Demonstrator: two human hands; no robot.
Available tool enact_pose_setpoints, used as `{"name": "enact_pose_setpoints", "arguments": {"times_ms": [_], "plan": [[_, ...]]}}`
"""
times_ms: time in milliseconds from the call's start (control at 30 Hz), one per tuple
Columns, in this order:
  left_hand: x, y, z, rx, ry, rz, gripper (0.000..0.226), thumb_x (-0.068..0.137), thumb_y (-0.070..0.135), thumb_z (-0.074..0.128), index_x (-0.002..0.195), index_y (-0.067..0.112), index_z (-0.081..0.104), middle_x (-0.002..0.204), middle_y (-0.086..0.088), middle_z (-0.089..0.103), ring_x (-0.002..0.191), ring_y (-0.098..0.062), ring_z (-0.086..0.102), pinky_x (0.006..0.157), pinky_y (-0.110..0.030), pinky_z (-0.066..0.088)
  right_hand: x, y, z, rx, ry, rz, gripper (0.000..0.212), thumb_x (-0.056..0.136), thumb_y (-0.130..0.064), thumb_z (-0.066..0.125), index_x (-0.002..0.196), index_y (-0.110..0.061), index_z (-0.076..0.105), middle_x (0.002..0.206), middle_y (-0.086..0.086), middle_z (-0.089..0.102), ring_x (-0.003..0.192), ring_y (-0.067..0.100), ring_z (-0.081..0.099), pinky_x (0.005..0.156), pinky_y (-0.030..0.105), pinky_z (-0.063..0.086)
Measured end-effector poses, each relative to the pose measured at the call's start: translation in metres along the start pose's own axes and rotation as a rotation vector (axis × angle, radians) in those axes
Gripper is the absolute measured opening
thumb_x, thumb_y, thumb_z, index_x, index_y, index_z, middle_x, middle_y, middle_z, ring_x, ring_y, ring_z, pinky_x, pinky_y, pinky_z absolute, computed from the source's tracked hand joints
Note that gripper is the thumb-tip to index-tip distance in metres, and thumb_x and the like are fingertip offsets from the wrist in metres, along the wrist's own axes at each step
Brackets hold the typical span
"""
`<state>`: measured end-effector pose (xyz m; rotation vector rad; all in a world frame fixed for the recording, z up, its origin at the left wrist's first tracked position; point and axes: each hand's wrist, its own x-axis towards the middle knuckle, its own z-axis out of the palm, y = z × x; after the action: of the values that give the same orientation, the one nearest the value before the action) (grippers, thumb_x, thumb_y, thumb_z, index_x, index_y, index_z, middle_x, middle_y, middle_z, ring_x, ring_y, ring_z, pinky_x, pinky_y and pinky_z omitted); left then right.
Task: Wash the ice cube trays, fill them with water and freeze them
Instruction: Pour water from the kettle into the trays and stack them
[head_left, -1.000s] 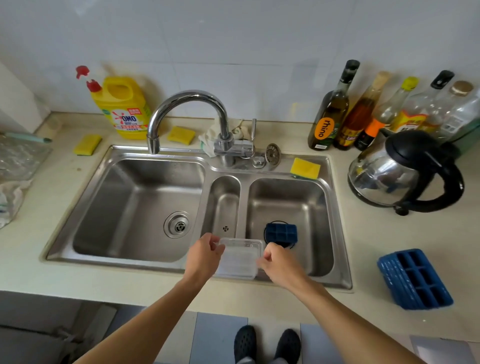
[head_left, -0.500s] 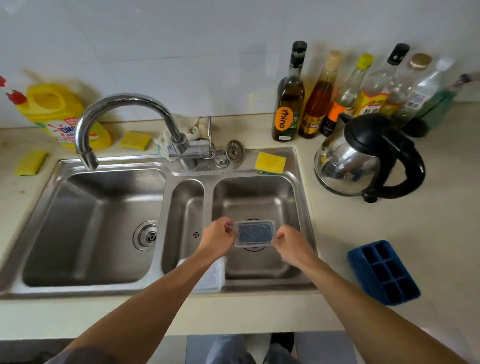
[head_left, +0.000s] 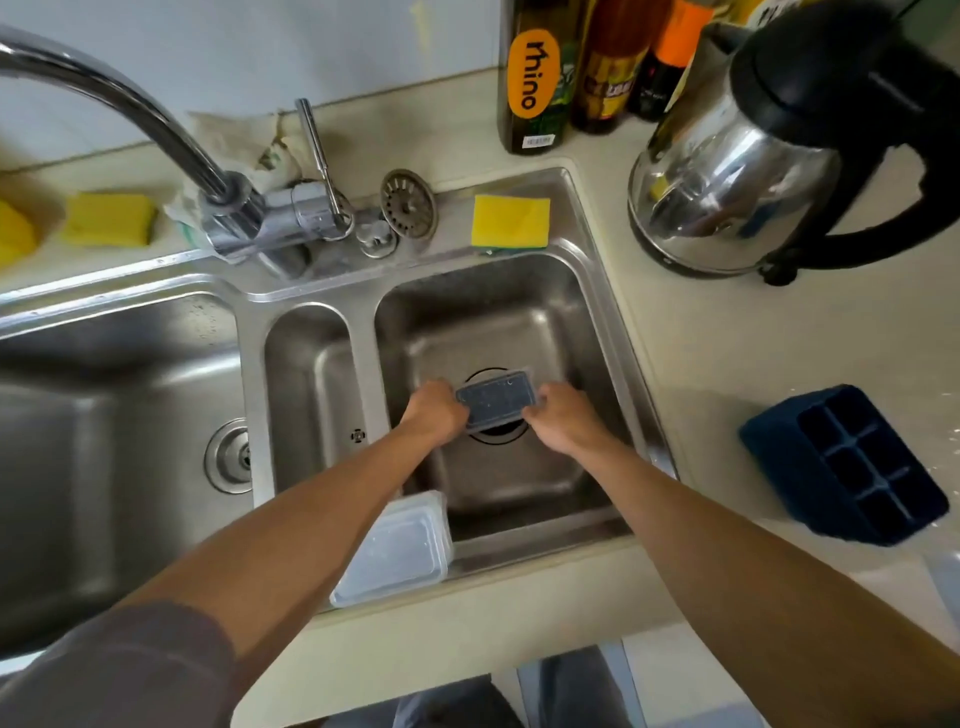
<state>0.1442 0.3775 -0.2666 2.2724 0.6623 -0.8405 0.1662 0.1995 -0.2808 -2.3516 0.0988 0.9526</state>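
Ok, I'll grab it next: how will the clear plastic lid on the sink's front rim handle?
The clear plastic lid looks thin, so probably light and bendy. It seems to overhang the steel sink rim, so a nudge might tip it in.

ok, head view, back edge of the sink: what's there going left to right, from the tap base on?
tap base → drain strainer → yellow sponge → kettle

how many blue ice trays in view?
2. The held tray is gripped by the left hand and right hand over the right basin; the other tray sits on the counter. Arms could hide more.
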Motion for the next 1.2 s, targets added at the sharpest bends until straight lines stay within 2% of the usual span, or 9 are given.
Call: {"name": "enact_pose_setpoints", "arguments": {"times_ms": [133,367,467,567,633,733,933,1067,1200], "plan": [[0.018,-0.001,0.003,-0.007,-0.032,-0.016,0.030,0.096,0.006,0.057,0.124,-0.005,0.060,0.121,-0.025,0.066,0.111,-0.038,0.065,0.094,-0.042,0.055,0.012,0.005,0.010,0.031,0.001,0.012,0.009,0.099,-0.017,0.061,0.095,-0.025,0.058,0.080,-0.008,0.056,0.078,0.012,0.057,0.056,0.020,0.039],[0.030,-0.001,0.011,-0.033,-0.029,-0.025,0.030,0.097,0.009,0.059,0.124,-0.002,0.058,0.124,-0.024,0.064,0.110,-0.035,0.064,0.087,-0.036,0.053,0.022,0.015,0.015,0.007,0.032,0.042,0.028,0.099,-0.017,0.061,0.077,-0.030,0.051,0.076,-0.012,0.054,0.069,0.002,0.052,0.053,0.019,0.038],[0.033,-0.004,0.012,-0.060,-0.014,-0.041,0.026,0.097,0.010,0.060,0.121,0.000,0.060,0.120,-0.022,0.065,0.105,-0.033,0.066,0.077,-0.032,0.049,0.027,0.013,0.014,0.001,0.027,0.057,0.006,0.099,-0.021,0.062,0.094,-0.019,0.061,0.080,-0.007,0.057,0.072,0.010,0.056,0.052,0.021,0.037],[0.036,-0.004,0.013,-0.091,-0.007,-0.054,0.026,0.099,0.012,0.059,0.121,-0.002,0.061,0.119,-0.022,0.066,0.103,-0.034,0.067,0.077,-0.032,0.051,0.030,0.014,0.013,-0.014,0.053,0.067,0.012,0.100,-0.023,0.061,0.104,-0.013,0.065,0.083,-0.004,0.059,0.069,0.009,0.054,0.051,0.022,0.035],[0.040,-0.004,0.014,-0.106,-0.004,-0.072,0.027,0.100,0.012,0.058,0.122,-0.003,0.061,0.119,-0.024,0.066,0.104,-0.036,0.068,0.080,-0.035,0.053,0.031,0.014,0.012,-0.030,0.069,0.081,0.017,0.101,-0.026,0.060,0.107,-0.011,0.065,0.089,0.000,0.062,0.072,0.013,0.056,0.056,0.027,0.039],[0.046,-0.005,0.016,-0.152,0.000,-0.091,0.027,0.103,0.014,0.055,0.116,-0.007,0.065,0.113,-0.027,0.069,0.099,-0.039,0.070,0.082,-0.039,0.058,0.035,0.014,0.013,-0.020,0.085,0.115,0.026,0.104,-0.031,0.056,0.114,-0.008,0.063,0.104,0.009,0.066,0.094,0.028,0.065,0.073,0.034,0.046],[0.057,-0.011,0.023,-0.220,0.005,-0.151,0.026,0.103,0.015,0.053,0.106,-0.005,0.069,0.099,-0.022,0.069,0.084,-0.035,0.068,0.072,-0.037,0.057,0.048,0.015,0.019,-0.012,0.078,0.150,0.032,0.106,-0.031,0.051,0.117,-0.005,0.064,0.114,0.016,0.067,0.098,0.031,0.064,0.075,0.035,0.045],[0.060,-0.014,0.028,-0.235,0.015,-0.172,0.023,0.103,0.015,0.050,0.092,0.003,0.066,0.095,-0.018,0.067,0.066,-0.024,0.060,0.053,-0.025,0.045,0.047,0.018,0.026,0.046,0.098,0.136,0.028,0.107,-0.028,0.050,0.115,-0.006,0.065,0.101,0.011,0.065,0.096,0.031,0.064,0.072,0.031,0.040],[0.059,-0.013,0.028,-0.226,0.006,-0.156,0.026,0.104,0.019,0.050,0.106,-0.001,0.067,0.101,-0.021,0.068,0.087,-0.036,0.069,0.073,-0.037,0.057,0.044,0.014,0.025,0.085,0.096,0.135,0.027,0.108,-0.026,0.048,0.116,-0.007,0.065,0.096,0.007,0.062,0.102,0.033,0.066,0.073,0.032,0.042]]}}
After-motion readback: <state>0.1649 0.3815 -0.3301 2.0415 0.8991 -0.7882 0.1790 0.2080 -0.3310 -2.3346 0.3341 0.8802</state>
